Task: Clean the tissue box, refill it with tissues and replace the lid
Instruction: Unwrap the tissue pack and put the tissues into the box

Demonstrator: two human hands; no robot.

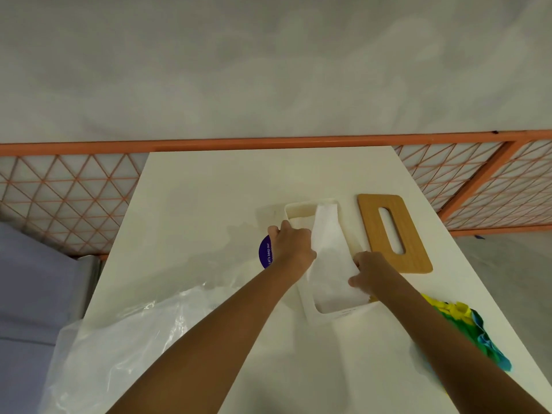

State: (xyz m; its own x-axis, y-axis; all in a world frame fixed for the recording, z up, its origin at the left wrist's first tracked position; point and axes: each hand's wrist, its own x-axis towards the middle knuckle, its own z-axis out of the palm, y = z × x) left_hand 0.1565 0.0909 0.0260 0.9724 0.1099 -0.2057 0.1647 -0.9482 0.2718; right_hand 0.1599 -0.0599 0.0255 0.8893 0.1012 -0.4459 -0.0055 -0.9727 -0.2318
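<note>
Seemingly discarded, a plastic bag point(134, 339) lies left of the box point(328, 317), where the left hand point(291, 249) half hides a purple disc point(264, 252); its fingers clench the box's left wall, likely to steady it. Tissues point(330, 258) lie in the box, pinched by the right hand point(370, 271) for tucking down, and the lid point(394, 231) waits right of the box.

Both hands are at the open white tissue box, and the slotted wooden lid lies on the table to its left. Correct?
No. The head view shows the slotted wooden lid lying right of the open white rectangular tissue box, not left. The left hand and right hand are at the box.
</note>
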